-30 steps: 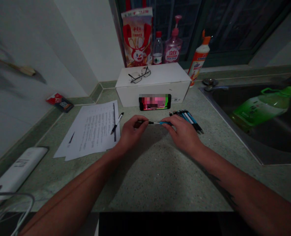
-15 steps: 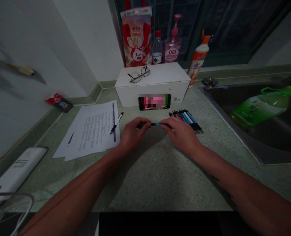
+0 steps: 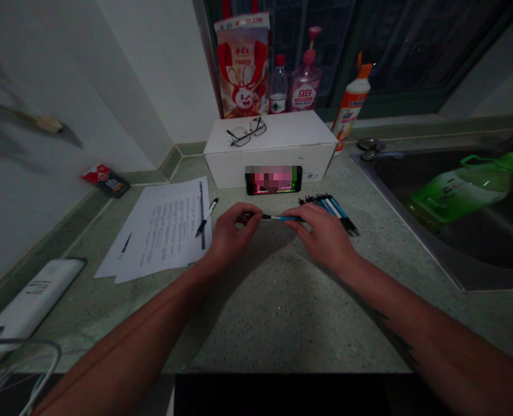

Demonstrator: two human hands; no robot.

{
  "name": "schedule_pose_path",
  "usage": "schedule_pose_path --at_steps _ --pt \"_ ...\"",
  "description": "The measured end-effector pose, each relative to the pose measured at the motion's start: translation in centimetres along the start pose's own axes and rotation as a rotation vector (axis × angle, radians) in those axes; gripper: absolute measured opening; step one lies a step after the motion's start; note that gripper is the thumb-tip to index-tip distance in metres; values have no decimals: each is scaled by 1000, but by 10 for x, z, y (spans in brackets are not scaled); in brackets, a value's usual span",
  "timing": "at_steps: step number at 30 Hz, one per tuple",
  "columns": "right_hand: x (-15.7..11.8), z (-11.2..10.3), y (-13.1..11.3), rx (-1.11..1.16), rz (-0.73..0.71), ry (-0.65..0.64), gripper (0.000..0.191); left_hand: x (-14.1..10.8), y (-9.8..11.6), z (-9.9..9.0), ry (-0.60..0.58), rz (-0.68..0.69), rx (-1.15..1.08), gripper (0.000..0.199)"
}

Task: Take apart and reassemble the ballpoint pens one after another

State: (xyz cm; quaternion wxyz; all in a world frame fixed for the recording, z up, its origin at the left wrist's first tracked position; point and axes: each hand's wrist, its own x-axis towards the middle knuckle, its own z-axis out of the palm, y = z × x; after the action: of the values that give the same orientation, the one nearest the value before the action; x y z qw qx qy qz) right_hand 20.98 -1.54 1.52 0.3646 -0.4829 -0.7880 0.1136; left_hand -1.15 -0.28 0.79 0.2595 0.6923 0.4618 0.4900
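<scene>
Between my hands a blue and black pen lies level above the counter. My left hand is closed, pinching the pen's black end between thumb and fingers. My right hand grips the blue barrel from the other side. A thin pale stretch shows between the black part and the blue part; I cannot tell whether it is the refill. Just beyond my right hand, several pens lie side by side, partly hidden by the hand. Left of my left hand, a white and black pen rests on the printed sheets.
Behind my hands a phone leans on a white box with glasses on top. To the right is a sink holding a green bottle. A white power strip-like case and cables are at left.
The gap between the pen's black end and blue barrel has widened, showing more of the pale stretch. My left hand has shifted slightly left and away from my right hand.
</scene>
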Motion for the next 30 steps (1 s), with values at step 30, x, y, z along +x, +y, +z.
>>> schedule_pose_path --at_steps 30 --pt "2 12 -2 689 355 -233 17 -1 14 1 -253 -238 -308 18"
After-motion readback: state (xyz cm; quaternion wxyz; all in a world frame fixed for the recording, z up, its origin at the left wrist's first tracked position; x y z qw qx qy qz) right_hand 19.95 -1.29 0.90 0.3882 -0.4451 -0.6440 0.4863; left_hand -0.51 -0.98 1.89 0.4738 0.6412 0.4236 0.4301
